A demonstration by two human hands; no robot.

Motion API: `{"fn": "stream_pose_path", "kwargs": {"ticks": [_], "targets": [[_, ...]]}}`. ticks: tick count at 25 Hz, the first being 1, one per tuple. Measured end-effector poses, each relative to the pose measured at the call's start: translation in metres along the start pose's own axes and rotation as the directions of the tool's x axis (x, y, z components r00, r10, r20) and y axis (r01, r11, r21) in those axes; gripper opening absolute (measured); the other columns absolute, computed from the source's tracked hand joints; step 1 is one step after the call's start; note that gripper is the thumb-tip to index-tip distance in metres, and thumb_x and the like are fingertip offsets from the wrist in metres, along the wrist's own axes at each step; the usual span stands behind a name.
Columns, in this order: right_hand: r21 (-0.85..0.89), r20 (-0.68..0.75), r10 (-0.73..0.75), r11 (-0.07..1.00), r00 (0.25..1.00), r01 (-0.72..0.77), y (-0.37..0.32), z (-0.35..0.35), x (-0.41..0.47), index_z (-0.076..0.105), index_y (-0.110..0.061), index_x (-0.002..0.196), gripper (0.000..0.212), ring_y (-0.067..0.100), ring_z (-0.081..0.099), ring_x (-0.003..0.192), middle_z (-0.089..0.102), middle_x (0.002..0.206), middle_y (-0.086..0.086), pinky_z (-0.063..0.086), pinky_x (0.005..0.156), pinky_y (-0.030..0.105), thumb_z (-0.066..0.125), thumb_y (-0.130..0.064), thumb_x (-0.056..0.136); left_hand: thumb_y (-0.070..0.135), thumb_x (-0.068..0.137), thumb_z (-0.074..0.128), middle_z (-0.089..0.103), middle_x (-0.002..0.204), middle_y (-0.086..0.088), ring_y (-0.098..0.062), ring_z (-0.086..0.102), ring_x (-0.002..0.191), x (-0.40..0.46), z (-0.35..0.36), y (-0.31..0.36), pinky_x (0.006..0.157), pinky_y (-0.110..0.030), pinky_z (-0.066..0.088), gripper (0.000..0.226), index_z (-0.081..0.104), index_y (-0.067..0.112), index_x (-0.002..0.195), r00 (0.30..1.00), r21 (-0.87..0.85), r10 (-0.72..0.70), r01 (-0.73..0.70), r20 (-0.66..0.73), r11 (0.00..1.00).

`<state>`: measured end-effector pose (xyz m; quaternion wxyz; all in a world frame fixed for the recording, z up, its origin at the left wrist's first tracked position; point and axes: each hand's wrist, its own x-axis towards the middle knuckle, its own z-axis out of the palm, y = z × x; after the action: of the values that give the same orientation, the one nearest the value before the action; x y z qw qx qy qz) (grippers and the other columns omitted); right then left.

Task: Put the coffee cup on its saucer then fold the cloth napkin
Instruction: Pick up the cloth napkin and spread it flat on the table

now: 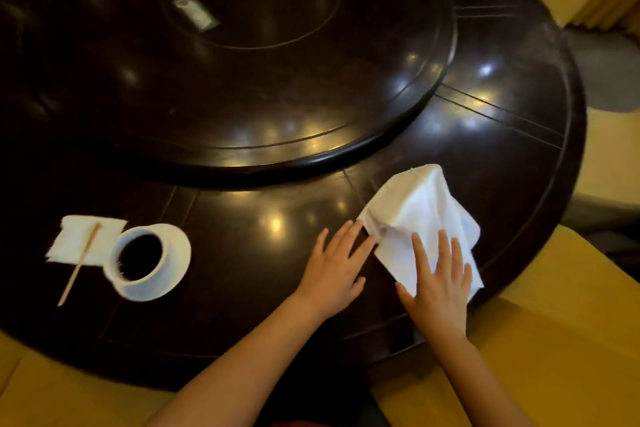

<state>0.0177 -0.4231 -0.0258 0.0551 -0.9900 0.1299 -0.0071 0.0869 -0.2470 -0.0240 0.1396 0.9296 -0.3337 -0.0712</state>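
A white coffee cup [138, 258] with dark coffee stands on its white saucer [176, 253] at the left of the dark round table. The white cloth napkin [415, 208] lies rumpled on the table at the right. My right hand [440, 281] rests flat on the napkin's near part, fingers spread. To its left, my left hand [336, 267] lies flat on the bare table, and its fingertips touch the napkin's left edge. Neither hand grips anything.
A small white paper napkin [83, 239] with a wooden stir stick [78, 267] across it lies left of the cup. A raised dark turntable [242, 80] fills the table's middle, with a small packet [195, 12] on it. Yellow chair cushions [554, 340] flank the near edge.
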Motion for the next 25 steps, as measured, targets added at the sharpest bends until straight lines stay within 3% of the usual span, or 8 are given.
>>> {"fn": "stream_pose_path", "kwargs": {"ticks": [3,6,9,12,16,20,23,25], "targets": [[-0.042,0.075,0.123,0.992,0.989,-0.120,0.030,0.012,0.007,0.030,-0.020,0.143,0.101,0.045,0.022,0.136,0.022,0.151,0.023,0.035,0.095,0.065,0.084,-0.035,0.059,0.022,0.087,0.057,-0.003,0.158,-0.008,-0.024,-0.005,0.144,0.053,-0.005,0.023,0.113,-0.049,0.007,0.080,0.007,0.029,0.148,0.995,0.039,0.085,-0.087,0.060,0.995],[0.018,0.126,0.120,0.992,0.985,-0.124,0.045,0.020,0.016,0.028,-0.022,0.144,0.090,0.041,0.025,0.136,0.019,0.153,0.018,0.039,0.097,0.057,0.077,-0.034,0.070,0.013,0.088,0.053,-0.012,0.157,-0.005,-0.025,-0.008,0.143,0.093,0.000,0.032,0.112,-0.049,0.012,0.081,0.002,0.031,0.148,0.976,0.148,0.127,-0.155,0.179,0.977],[0.105,0.194,0.049,0.992,0.980,-0.070,0.051,0.027,0.018,0.033,-0.019,0.141,0.074,0.035,0.026,0.138,0.024,0.153,0.012,0.033,0.106,0.049,0.070,-0.032,0.078,0.007,0.089,0.052,-0.002,0.157,-0.005,-0.026,0.003,0.143,0.104,0.009,0.030,0.111,-0.044,0.023,0.067,0.019,0.026,0.144,0.943,0.100,0.109,-0.148,0.315,0.984],[0.120,0.172,-0.007,0.993,0.985,-0.014,0.052,0.030,0.019,0.052,-0.013,0.129,0.068,0.034,0.045,0.126,0.048,0.139,0.011,0.044,0.096,0.046,0.080,-0.027,0.068,0.007,0.090,0.048,0.016,0.155,-0.005,-0.025,0.020,0.138,0.093,0.014,0.019,0.107,-0.038,0.029,0.058,0.029,0.021,0.142,0.929,0.033,0.100,-0.120,0.357,0.992],[0.180,0.020,-0.132,0.976,0.991,0.126,0.042,0.027,0.014,0.069,-0.014,0.103,0.051,0.028,0.066,0.097,0.069,0.109,0.006,0.057,0.069,0.036,0.086,-0.012,0.055,0.011,0.090,0.046,0.041,0.137,-0.007,-0.027,0.039,0.120,0.066,0.012,0.004,0.092,-0.040,0.042,0.046,0.041,0.018,0.135,0.949,0.039,0.074,-0.090,0.306,0.995],[0.256,0.011,-0.272,0.931,0.962,0.260,0.021,0.024,0.010,0.072,-0.017,0.081,0.028,0.020,0.066,0.074,0.070,0.085,-0.001,0.051,0.048,0.026,0.085,-0.012,0.057,0.018,0.089,0.053,0.057,0.115,0.001,-0.018,0.048,0.107,0.025,-0.002,-0.018,0.082,-0.031,0.044,0.026,0.058,0.017,0.115,0.977,-0.158,-0.009,0.044,0.213,0.986],[0.365,0.015,-0.299,0.890,0.954,0.274,-0.004,0.011,0.020,0.066,-0.016,0.074,0.011,0.021,0.063,0.069,0.066,0.077,-0.001,0.048,0.048,0.025,0.074,-0.011,0.069,0.015,0.086,0.060,0.061,0.092,0.006,-0.011,0.054,0.088,-0.010,-0.024,-0.034,0.072,-0.019,0.041,0.011,0.065,0.015,0.095,0.987,-0.368,-0.156,0.158,0.036,0.916],[0.402,-0.060,-0.365,0.843,0.929,0.358,-0.026,-0.008,0.029,0.064,-0.014,0.079,0.010,0.025,0.062,0.081,0.065,0.086,0.001,0.049,0.058,0.030,0.063,-0.016,0.069,0.013,0.084,0.062,0.060,0.083,0.008,-0.006,0.054,0.078,-0.029,-0.046,-0.038,0.066,-0.013,0.039,0.006,0.066,0.017,0.087,0.950,-0.460,-0.304,0.240,-0.068,0.855]]}}
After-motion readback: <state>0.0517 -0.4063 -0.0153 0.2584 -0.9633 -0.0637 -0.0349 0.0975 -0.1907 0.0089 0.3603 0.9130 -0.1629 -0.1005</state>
